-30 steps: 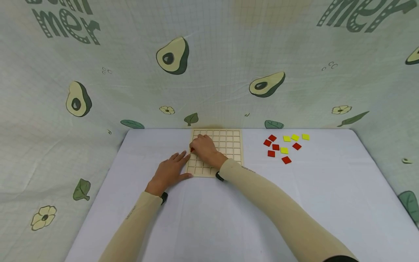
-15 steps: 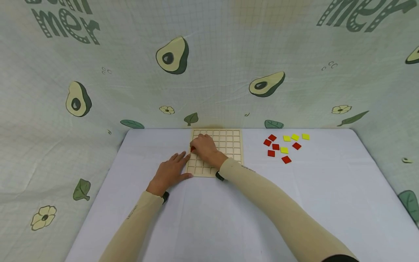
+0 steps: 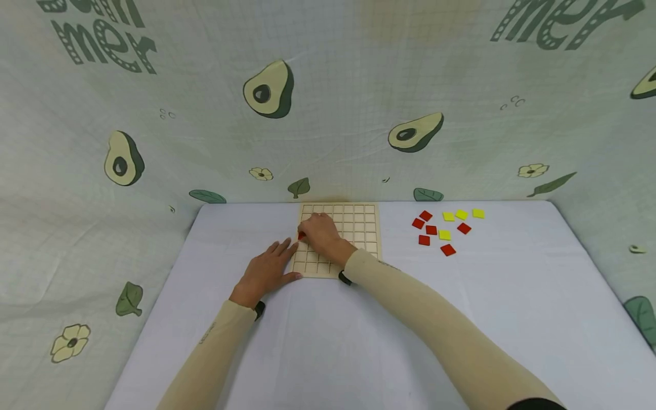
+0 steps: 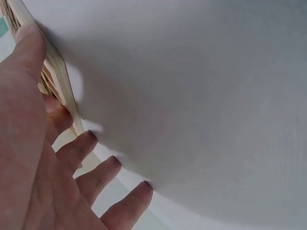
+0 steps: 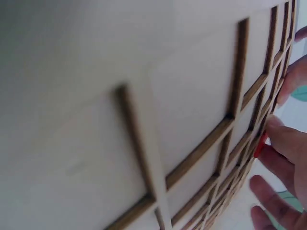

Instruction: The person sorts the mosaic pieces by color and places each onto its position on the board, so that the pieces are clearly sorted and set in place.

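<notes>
A square wooden board (image 3: 353, 226) with a grid of recessed cells lies at the far edge of the table. My right hand (image 3: 323, 234) reaches over its left part and pinches a small red tile (image 3: 301, 235) at the left column. In the right wrist view the red tile (image 5: 260, 144) shows between thumb and finger, over the board's cells. My left hand (image 3: 265, 273) lies beside the board, fingers spread. Its thumb touches the near left corner of the board, and a fingertip is at the left edge. The right hand covers several cells.
Right of the board, several loose red tiles (image 3: 424, 240) and yellow tiles (image 3: 445, 234) lie scattered on the white tablecloth (image 3: 359, 341). Behind the table hangs a cloth backdrop (image 3: 338, 102) printed with avocados and leaves.
</notes>
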`<state>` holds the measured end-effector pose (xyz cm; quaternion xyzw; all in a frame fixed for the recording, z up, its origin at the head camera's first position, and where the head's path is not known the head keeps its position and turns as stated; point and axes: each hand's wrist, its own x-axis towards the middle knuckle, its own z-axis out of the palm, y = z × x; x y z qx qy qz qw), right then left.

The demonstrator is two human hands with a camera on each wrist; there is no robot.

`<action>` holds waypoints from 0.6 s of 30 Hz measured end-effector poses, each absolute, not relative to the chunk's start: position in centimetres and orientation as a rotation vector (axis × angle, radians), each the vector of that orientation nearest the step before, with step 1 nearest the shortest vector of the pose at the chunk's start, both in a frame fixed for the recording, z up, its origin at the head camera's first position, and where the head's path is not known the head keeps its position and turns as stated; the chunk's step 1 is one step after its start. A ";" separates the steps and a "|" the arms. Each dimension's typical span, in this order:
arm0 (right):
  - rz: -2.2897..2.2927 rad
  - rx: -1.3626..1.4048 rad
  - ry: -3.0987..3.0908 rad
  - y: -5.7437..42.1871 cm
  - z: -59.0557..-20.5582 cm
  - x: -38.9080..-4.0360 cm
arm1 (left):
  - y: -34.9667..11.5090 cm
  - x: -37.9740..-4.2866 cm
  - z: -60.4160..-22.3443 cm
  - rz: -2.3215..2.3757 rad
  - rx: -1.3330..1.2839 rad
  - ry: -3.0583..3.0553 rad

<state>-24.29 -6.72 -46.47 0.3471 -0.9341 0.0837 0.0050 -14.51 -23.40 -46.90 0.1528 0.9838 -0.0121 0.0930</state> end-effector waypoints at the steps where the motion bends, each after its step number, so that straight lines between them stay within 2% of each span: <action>1: 0.247 1.087 -2.929 -6.6 -46.3 -24.1 | -23.4 -14.5 -46.9 -0.040 0.454 2.919; 9: 0.329 1.085 -2.886 -3.4 -45.1 -21.8 | -23.3 -14.7 -47.0 -0.029 0.472 2.926; 18: 0.631 1.011 -2.848 4.1 -44.2 -18.9 | -23.3 -14.8 -46.9 0.050 0.458 2.916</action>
